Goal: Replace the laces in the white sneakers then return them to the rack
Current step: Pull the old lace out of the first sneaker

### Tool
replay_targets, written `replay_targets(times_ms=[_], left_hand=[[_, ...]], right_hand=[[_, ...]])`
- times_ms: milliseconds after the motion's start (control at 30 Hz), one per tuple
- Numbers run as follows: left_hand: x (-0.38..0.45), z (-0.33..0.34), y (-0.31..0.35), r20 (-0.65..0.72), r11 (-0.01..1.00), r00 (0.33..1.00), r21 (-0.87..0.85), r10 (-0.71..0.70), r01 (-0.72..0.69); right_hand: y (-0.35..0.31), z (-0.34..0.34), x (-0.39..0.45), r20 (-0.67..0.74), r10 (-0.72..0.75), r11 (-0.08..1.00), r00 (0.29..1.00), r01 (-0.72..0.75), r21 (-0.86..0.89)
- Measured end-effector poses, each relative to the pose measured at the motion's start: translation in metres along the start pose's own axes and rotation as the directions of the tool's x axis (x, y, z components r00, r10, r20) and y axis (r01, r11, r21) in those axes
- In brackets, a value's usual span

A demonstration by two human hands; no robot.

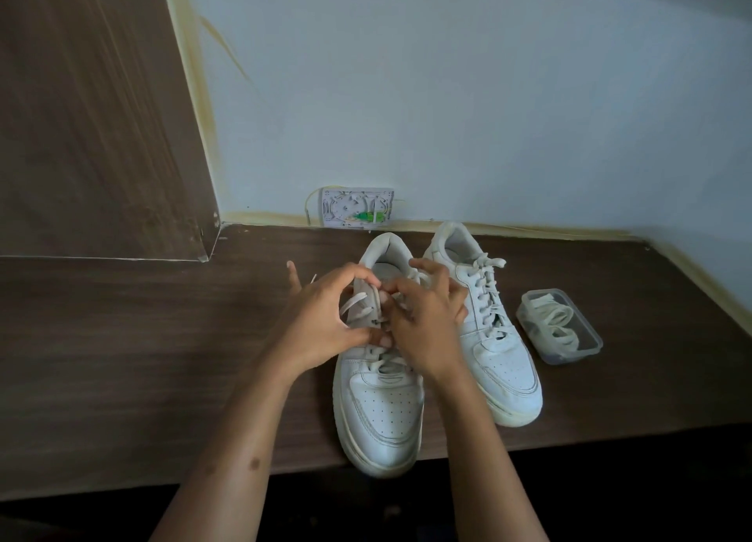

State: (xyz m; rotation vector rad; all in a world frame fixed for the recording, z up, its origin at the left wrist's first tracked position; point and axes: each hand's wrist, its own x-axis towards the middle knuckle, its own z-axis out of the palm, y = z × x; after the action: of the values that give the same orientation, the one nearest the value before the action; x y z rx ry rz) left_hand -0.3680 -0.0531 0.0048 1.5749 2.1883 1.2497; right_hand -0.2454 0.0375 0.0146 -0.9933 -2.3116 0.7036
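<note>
The near sneaker (380, 403) is sitting on the dark wooden desk (122, 358), its toe hanging slightly over the front edge. Both hands are meeting over its eyelets: the left hand (321, 321) is curling its grip around a lace (353, 299), and the right hand (427, 321) is pinching lace at the tongue. The second sneaker (488, 330), fully laced, is standing just beside it. A clear container (559, 325) holding coiled laces (557, 317) is lying nearby.

Sneaker eyelets (376, 321) behind both hands.
</note>
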Motion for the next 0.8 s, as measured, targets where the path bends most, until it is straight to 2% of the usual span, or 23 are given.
replay_targets(times_ms=[33, 100, 200, 267, 333, 400, 600, 700, 800], left_hand=[[0.0, 0.0, -0.001, -0.002, 1.0, 1.0, 0.008, 0.003, -0.003], [0.0, -0.001, -0.003, 0.001, 1.0, 1.0, 0.01, 0.005, -0.005], [-0.001, -0.001, -0.004, -0.003, 1.0, 1.0, 0.014, -0.004, 0.004], [0.0, -0.001, -0.003, -0.009, 1.0, 1.0, 0.026, -0.006, 0.006], [0.0, -0.001, -0.002, -0.012, 1.0, 1.0, 0.025, -0.003, 0.003], [0.0, 0.001, -0.002, -0.018, 1.0, 1.0, 0.023, 0.003, -0.003], [0.0, 0.004, -0.003, -0.035, 1.0, 0.999, -0.009, 0.004, -0.004], [0.001, 0.004, -0.003, -0.04, 1.0, 0.999, -0.026, 0.007, -0.008], [0.001, 0.004, -0.005, -0.034, 0.999, 0.999, -0.029, 0.022, -0.023]], right_hand=[[-0.001, 0.0, 0.0, -0.058, -0.006, 0.999, 0.998, 0.009, 0.044], [-0.003, -0.001, 0.0, -0.26, 0.045, 0.981, 0.965, 0.007, 0.195], [0.004, -0.021, 0.003, -0.513, 0.271, 0.892, 0.814, -0.013, 0.451], [0.015, -0.038, 0.004, -0.583, 0.379, 0.865, 0.718, -0.051, 0.498], [0.026, -0.043, 0.002, -0.596, 0.401, 0.878, 0.696, -0.105, 0.467], [0.029, -0.039, -0.002, -0.591, 0.351, 0.911, 0.727, -0.12, 0.394], [0.013, -0.029, -0.008, -0.476, 0.083, 0.974, 0.876, 0.029, 0.223], [0.007, -0.023, -0.009, -0.265, -0.087, 0.991, 0.96, 0.11, 0.075], [0.008, -0.014, -0.009, -0.046, -0.138, 0.988, 0.989, 0.134, -0.083]])
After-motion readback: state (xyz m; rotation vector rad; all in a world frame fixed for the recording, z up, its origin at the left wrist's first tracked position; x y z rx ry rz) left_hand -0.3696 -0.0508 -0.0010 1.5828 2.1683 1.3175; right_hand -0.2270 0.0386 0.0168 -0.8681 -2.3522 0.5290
